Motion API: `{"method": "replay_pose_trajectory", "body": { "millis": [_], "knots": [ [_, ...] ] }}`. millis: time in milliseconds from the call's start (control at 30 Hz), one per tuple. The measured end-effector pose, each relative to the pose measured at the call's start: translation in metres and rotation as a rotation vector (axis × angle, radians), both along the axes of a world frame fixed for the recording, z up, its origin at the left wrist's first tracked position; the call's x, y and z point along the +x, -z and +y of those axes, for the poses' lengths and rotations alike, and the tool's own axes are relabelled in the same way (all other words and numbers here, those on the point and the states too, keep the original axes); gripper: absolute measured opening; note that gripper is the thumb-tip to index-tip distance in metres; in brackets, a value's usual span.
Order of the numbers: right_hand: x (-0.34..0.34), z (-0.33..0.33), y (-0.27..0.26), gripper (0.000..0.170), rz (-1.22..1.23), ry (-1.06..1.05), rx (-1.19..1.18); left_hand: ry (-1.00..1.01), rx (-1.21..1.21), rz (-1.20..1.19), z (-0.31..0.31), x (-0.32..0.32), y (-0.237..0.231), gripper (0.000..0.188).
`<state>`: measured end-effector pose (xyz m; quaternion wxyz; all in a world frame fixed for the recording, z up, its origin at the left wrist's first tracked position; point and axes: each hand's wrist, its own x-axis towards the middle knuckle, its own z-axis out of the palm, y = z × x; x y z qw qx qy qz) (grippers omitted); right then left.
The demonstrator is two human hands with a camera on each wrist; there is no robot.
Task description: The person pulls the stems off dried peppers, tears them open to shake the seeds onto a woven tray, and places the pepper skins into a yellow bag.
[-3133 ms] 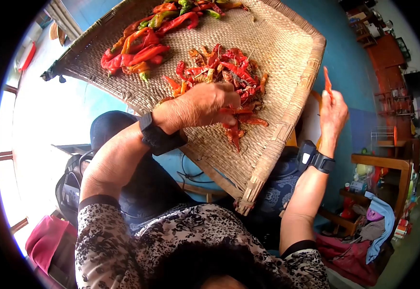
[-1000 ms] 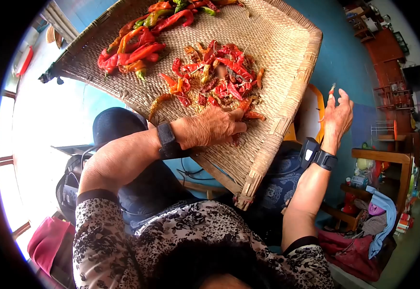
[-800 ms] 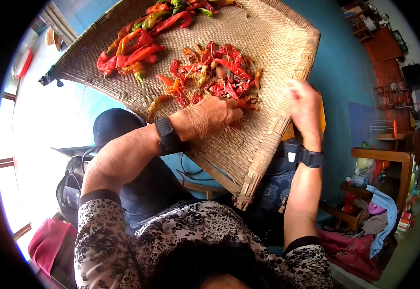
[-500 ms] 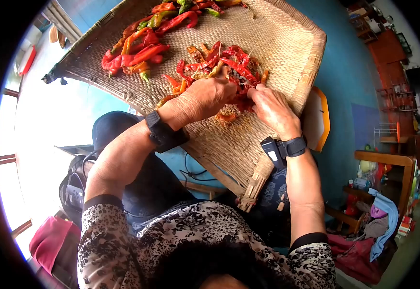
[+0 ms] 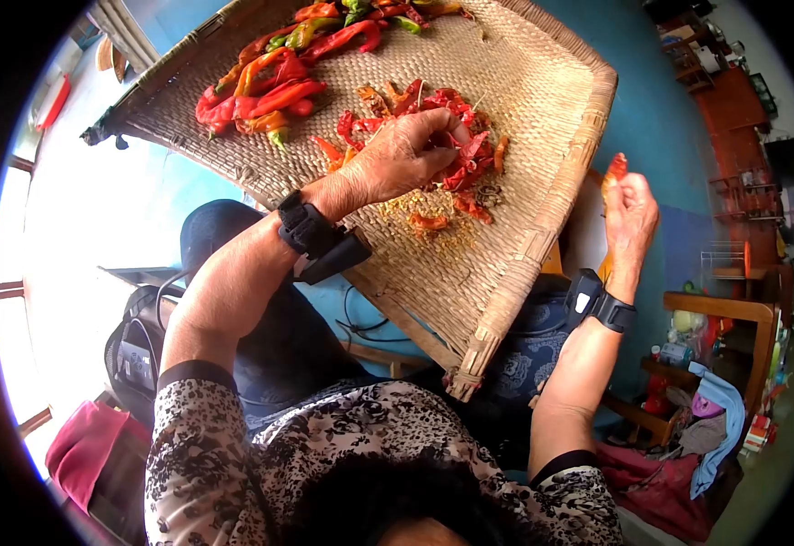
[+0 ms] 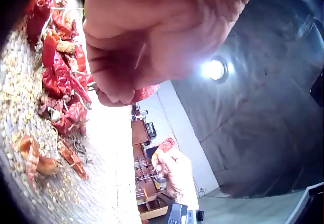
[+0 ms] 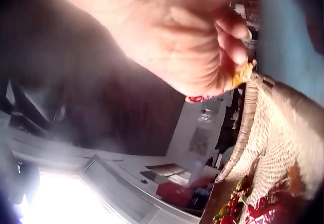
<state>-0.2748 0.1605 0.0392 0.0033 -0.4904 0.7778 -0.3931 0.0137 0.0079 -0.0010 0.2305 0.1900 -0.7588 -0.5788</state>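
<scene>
In the head view my left hand [image 5: 402, 159] is over a heap of wrinkled dried red chili peppers [image 5: 474, 164] on a woven tray [image 5: 524, 100]. Its fingers are curled, and a red dried chili [image 6: 146, 92] sticks out past the fingertips in the left wrist view. Beyond the tray's right rim my raised right hand [image 5: 632, 218] pinches another dried chili [image 5: 617, 167], red with a yellowish part [image 7: 243, 76] showing in the right wrist view. Loose pale seeds [image 5: 456, 238] lie around a small orange chili piece [image 5: 429, 222] on the weave.
Fresh red, orange and green chilies [image 5: 274, 91] are grouped at the tray's far left. A white container with a yellow rim [image 5: 583, 218] shows partly behind the tray's right edge. The tray sits over the person's lap. Wooden furniture with cloths [image 5: 724, 409] stands at right.
My right hand first came in from the right to the heap beside my left hand, then moved back out past the rim with a dried chili. My left hand stayed over the heap.
</scene>
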Motion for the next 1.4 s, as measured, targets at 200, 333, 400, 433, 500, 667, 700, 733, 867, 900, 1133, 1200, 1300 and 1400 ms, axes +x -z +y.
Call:
{"method": "replay_pose_trajectory", "body": {
  "millis": [200,333,400,433,500,667,700,733,867,900,1133,1200,1300,1400],
  "knots": [
    [0.018,-0.001,-0.001,0.034,0.212,0.034,-0.046,0.048,0.422,0.108,0.007,-0.012,-0.006,0.01],
    [0.089,-0.026,0.009,0.029,-0.24,-0.414,0.198,0.109,0.462,0.132,0.011,-0.017,-0.001,0.009],
    [0.108,-0.036,0.008,0.022,-0.048,-0.594,0.212,0.102,0.497,0.186,0.011,-0.019,0.009,0.01],
    [0.114,-0.039,0.007,0.021,0.005,-0.593,0.179,0.116,0.455,0.198,0.008,-0.017,0.012,0.011],
    [0.117,-0.045,0.006,0.019,0.057,-0.577,0.159,0.117,0.334,0.212,0.003,-0.011,0.012,0.014],
    [0.083,-0.043,-0.007,0.017,-0.125,-0.234,0.001,-0.146,-0.593,-0.304,-0.019,0.029,-0.016,0.04],
    [0.058,-0.04,-0.001,0.02,-0.08,-0.185,-0.127,-0.171,-0.719,-0.396,-0.022,0.043,-0.015,0.047],
    [0.036,-0.035,-0.002,0.021,0.019,-0.091,-0.169,-0.195,-0.845,-0.488,-0.025,0.054,-0.016,0.054],
    [-0.027,0.0,0.004,0.02,0.338,0.269,0.047,-0.143,-0.968,-0.758,-0.025,0.076,0.005,0.07],
    [-0.031,0.006,0.008,0.02,0.344,0.267,0.046,-0.112,-0.912,-0.807,-0.026,0.078,0.009,0.072],
    [0.003,-0.008,0.018,0.034,0.222,0.057,-0.017,-0.132,-0.764,-0.556,-0.029,0.051,0.043,0.031],
    [0.028,-0.026,0.028,0.027,0.297,-0.138,-0.071,-0.112,-0.708,-0.379,-0.024,0.032,0.042,0.025],
    [0.076,-0.046,0.023,0.03,0.097,-0.365,0.1,-0.126,-0.709,-0.25,-0.014,0.011,0.032,0.024],
    [0.098,-0.058,0.019,0.026,0.049,-0.488,0.079,-0.125,-0.52,-0.109,-0.008,-0.001,0.007,0.023]
  ]
}}
